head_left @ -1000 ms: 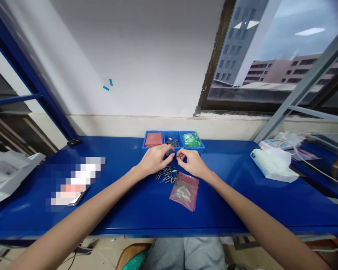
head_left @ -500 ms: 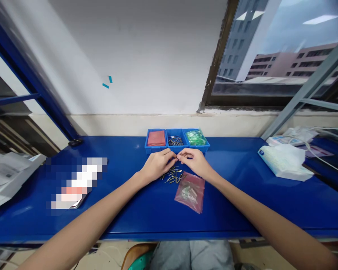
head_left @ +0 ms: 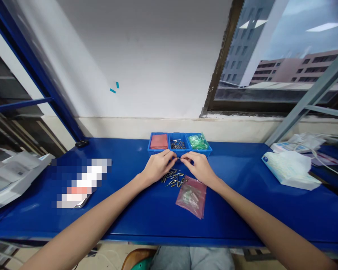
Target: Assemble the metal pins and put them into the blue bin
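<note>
My left hand (head_left: 160, 167) and my right hand (head_left: 199, 168) meet fingertip to fingertip just in front of the blue bins, both closed in a pinch. Between them shows a thin metal pin (head_left: 178, 158), one end in each hand; its finer detail is too small to make out. Below the fingers lies a loose pile of similar metal pins (head_left: 174, 180), with brass-coloured and silvery parts. Beside the pile, under my right wrist, a pink plastic bag (head_left: 201, 195) lies flat with small clear pieces in it.
Three joined blue bins stand behind my hands: pink bags (head_left: 159, 141), metal pins (head_left: 178, 144) and green-tinted clear packets (head_left: 197, 142). A pixelated phone-like object (head_left: 83, 183) lies left. A tissue pack (head_left: 291, 168) sits right, near cables. White boxes (head_left: 19, 176) stand far left.
My fingertips have drawn slightly apart, and the pin now shows between them. The whole view has shifted a little; the pile and the pink bag lie as before.
</note>
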A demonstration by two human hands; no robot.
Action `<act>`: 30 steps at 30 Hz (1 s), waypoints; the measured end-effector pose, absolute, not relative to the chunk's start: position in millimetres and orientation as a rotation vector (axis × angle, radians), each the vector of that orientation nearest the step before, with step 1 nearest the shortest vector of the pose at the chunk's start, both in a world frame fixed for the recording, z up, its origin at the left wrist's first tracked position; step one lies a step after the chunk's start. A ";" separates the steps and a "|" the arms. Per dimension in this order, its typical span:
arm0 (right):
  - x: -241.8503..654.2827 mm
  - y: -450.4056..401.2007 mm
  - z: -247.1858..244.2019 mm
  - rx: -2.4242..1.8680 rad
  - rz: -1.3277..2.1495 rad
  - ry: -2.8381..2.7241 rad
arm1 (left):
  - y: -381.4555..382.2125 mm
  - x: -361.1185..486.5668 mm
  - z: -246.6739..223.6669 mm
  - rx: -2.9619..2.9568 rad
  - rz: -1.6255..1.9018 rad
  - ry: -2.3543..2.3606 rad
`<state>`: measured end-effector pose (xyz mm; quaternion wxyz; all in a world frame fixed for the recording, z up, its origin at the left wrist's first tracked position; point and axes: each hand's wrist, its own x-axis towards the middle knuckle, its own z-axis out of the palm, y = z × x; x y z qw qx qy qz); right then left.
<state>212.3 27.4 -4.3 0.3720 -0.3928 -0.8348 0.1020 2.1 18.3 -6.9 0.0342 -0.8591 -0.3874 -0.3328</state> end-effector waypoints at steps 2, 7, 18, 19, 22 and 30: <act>211.0 26.4 -3.8 -1.024 0.297 -2.135 | 18.2 2.2 -8.4 -2.646 -1.076 -1.178; 204.8 21.1 -0.1 -1.037 0.553 -2.052 | 17.9 2.2 -10.7 -2.701 -1.040 -1.054; 200.6 11.0 8.2 -0.993 0.581 -2.057 | 16.9 2.7 -8.2 -2.630 -1.006 -1.022; 200.7 11.0 8.2 -0.990 0.575 -2.056 | 16.7 2.8 -8.2 -2.625 -1.004 -1.037; 201.2 11.5 7.9 -0.984 0.563 -2.053 | 17.5 2.0 -10.1 -2.613 -1.027 -1.076; 202.6 17.1 4.6 -0.988 0.650 -1.953 | 20.0 4.9 -10.0 -2.696 -1.394 -1.126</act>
